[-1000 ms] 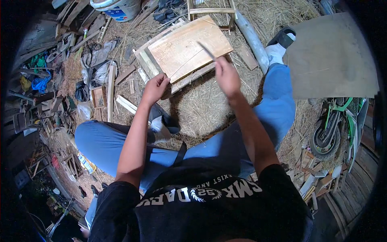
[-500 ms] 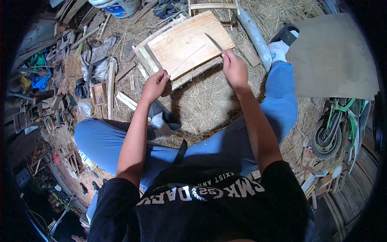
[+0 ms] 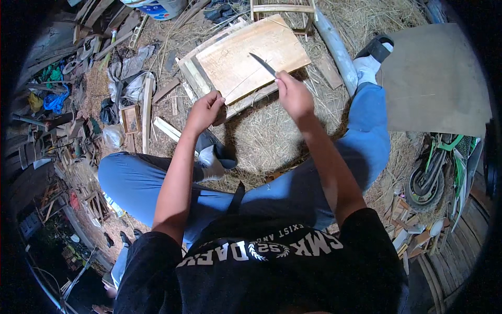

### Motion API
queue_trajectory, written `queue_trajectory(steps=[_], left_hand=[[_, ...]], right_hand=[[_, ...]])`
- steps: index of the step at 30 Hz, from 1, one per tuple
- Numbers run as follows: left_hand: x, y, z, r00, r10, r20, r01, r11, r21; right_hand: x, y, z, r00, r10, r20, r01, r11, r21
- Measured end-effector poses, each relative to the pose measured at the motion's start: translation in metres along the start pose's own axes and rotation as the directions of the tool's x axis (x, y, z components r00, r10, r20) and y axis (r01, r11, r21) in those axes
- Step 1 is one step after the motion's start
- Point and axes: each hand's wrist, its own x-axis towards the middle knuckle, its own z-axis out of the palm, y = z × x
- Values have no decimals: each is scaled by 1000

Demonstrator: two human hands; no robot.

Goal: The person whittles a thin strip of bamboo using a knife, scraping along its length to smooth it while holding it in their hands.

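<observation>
My left hand [image 3: 205,111] is closed, pinching the near end of a thin, pale strip [image 3: 242,82] that looks like split wood or bamboo. The strip slants up to the right over a flat wooden board [image 3: 230,49]. A knife [image 3: 263,64] with a dark, curved blade is gripped in my right hand [image 3: 295,97], its tip pointing up and left. The blade lies over the board, close to the far end of the strip; whether they touch I cannot tell. Under the board are more planks, next to my sandalled left foot [image 3: 212,163].
Straw covers the ground. A grey log [image 3: 333,49] lies right of the board, by my other foot. Beyond are a small wooden frame [image 3: 282,9] and a bucket [image 3: 157,8]. A large flat sheet [image 3: 434,78] and a green motorbike [image 3: 429,178] are right; scrap wood lies left.
My right hand has drawn the knife to the left and slightly down, bringing the blade over the strip. The left hand keeps its pinch, nearly still. The whole view has shifted slightly.
</observation>
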Motion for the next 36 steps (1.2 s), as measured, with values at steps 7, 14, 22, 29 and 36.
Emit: queue_trajectory(steps=[7,14,22,29,36], left_hand=[[6,-26,3,1000,23,-3,-23,999,-31],[2,-13,-2,999,-44,21,45,998,-51],[2,-9,1,999,-48,-9,49,995,83],[0,-6,2,996,69,-63,-56,981,184],[4,-14,4,995,75,-58,-68,990,125]], right_hand=[[-36,-60,15,957,-52,284,65,997,-37],[7,8,-28,985,171,-10,-171,978,-122],[-33,-44,31,988,-117,98,120,992,-27],[-8,-16,12,1000,-18,-16,17,999,-45],[-34,-41,10,989,-56,139,69,994,-88]])
